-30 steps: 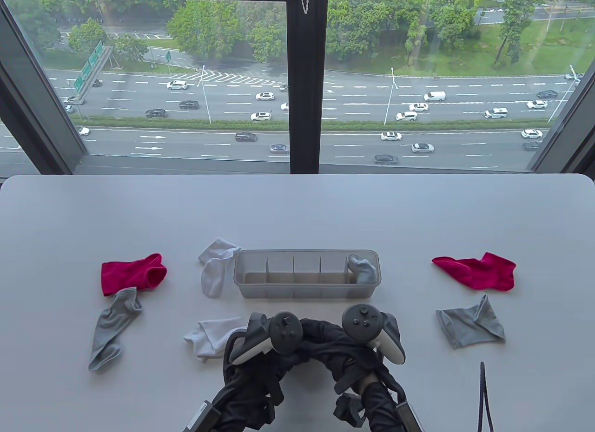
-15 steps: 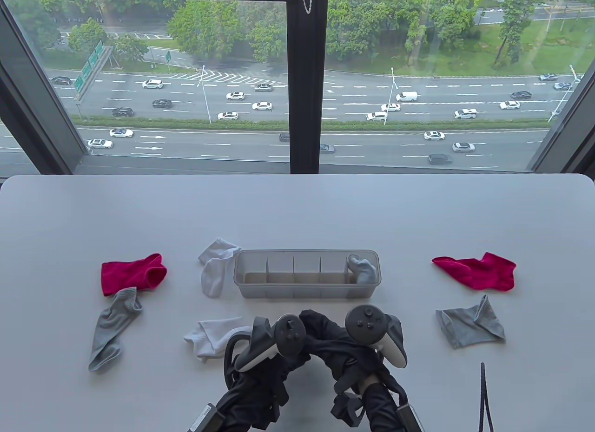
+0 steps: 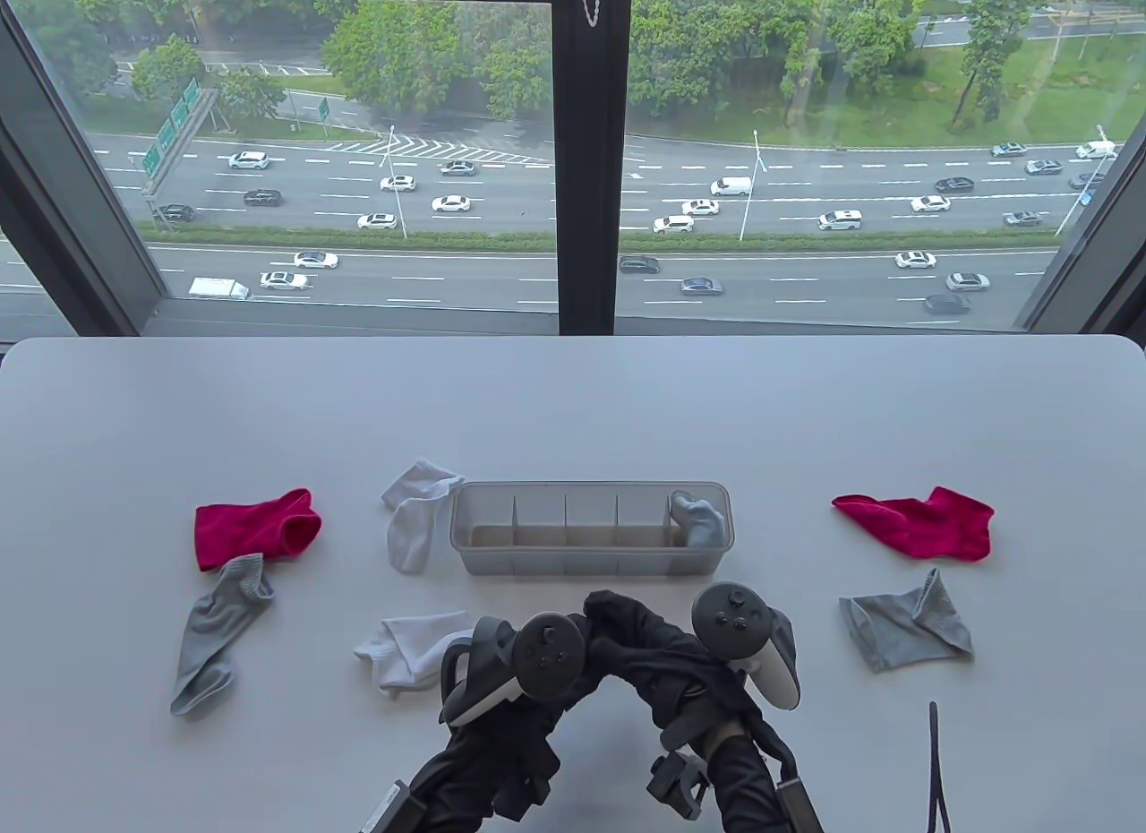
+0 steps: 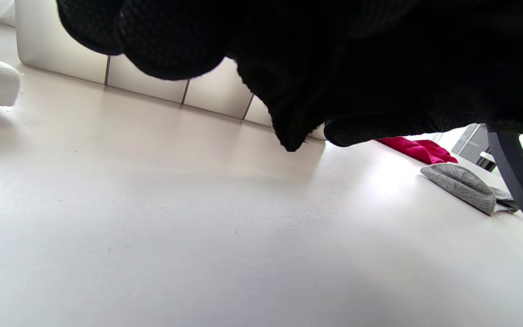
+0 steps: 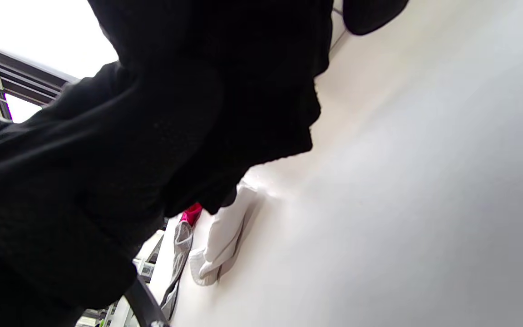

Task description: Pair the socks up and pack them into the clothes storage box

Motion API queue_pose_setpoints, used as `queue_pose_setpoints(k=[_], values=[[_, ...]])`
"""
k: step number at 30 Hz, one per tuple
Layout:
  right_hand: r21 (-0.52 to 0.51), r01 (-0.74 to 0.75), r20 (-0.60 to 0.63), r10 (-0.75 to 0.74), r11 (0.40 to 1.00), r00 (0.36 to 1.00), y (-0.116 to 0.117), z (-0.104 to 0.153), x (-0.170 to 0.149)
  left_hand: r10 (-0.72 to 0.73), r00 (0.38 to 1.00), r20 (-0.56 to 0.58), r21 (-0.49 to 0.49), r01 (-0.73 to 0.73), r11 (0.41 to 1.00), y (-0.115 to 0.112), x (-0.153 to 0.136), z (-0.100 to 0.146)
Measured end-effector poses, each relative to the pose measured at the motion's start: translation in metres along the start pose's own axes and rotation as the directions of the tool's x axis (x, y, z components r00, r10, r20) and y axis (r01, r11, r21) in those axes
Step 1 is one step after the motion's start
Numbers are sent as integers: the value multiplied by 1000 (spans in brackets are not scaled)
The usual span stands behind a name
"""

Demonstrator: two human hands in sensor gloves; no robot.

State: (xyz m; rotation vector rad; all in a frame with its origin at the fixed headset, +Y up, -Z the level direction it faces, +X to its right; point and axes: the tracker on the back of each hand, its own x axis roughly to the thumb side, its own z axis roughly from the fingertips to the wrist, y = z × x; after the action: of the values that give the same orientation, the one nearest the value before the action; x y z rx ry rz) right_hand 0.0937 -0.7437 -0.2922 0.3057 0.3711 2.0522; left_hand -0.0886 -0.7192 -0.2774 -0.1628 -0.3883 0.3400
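A white table (image 3: 573,403) stands under a window that looks onto a highway. Near the front edge, both gloved hands hold a bundle of black socks (image 3: 640,640) just above the tabletop. The left hand (image 3: 515,667) is at the bundle's left end and the right hand (image 3: 748,649) at its right end, each with a tracker on its back. In both wrist views black cloth and black glove fill the top and run together, so I cannot tell exactly how the fingers lie, though each hand seems to grip the cloth.

Just beyond the hands sits a clear box (image 3: 591,528) with dividers. A rolled grey pair (image 3: 698,518) fills its rightmost compartment; the other compartments hold nothing.

Left of the box lies a white sock (image 3: 414,524), touching its left end. A second white sock (image 3: 403,654) lies just left of the left hand. Further left, a red sock (image 3: 255,528) lies with a grey sock (image 3: 215,631) overlapping its near edge.

On the right, well apart from the box, lies another red sock (image 3: 922,524), with another grey sock (image 3: 904,631) nearer, just clear of it
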Motion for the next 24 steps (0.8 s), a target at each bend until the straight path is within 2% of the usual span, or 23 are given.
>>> queue_pose_setpoints(k=[2,4,8,10,13,15,16,19,20,21,24], values=[[-38,-69,-15,69,997,998,-1,1,3,-2,1000,-6,-2,2,1000,1,2,-1],[-80,-72,-31,70,994,997,-2,2,1,-36,999,5,-36,37,999,-1,6,0],[-75,9,-45,-12,997,999,-1,2,-2,-134,991,-4,58,134,989,1,16,1],[-4,55,0,-55,998,998,1,2,-2,-132,991,2,64,132,989,3,14,1],[134,143,35,-149,981,988,1,-2,-3,-37,999,-8,37,37,999,6,0,1],[30,111,6,-111,993,994,-2,-1,-3,-20,999,-35,38,21,999,7,-5,2],[-20,46,-3,-46,999,999,-3,-1,-1,-33,999,-41,51,35,998,6,-3,1],[-91,-106,-41,103,990,994,-5,3,1,-89,996,-7,28,89,996,3,5,1],[-118,-93,-42,89,989,995,-7,4,0,-88,996,27,9,88,996,1,8,1],[-135,-40,-48,33,990,998,-7,5,2,-128,992,15,11,128,992,-1,12,1],[-137,-41,-24,38,990,999,-8,5,3,-126,992,4,47,126,991,2,13,1]])
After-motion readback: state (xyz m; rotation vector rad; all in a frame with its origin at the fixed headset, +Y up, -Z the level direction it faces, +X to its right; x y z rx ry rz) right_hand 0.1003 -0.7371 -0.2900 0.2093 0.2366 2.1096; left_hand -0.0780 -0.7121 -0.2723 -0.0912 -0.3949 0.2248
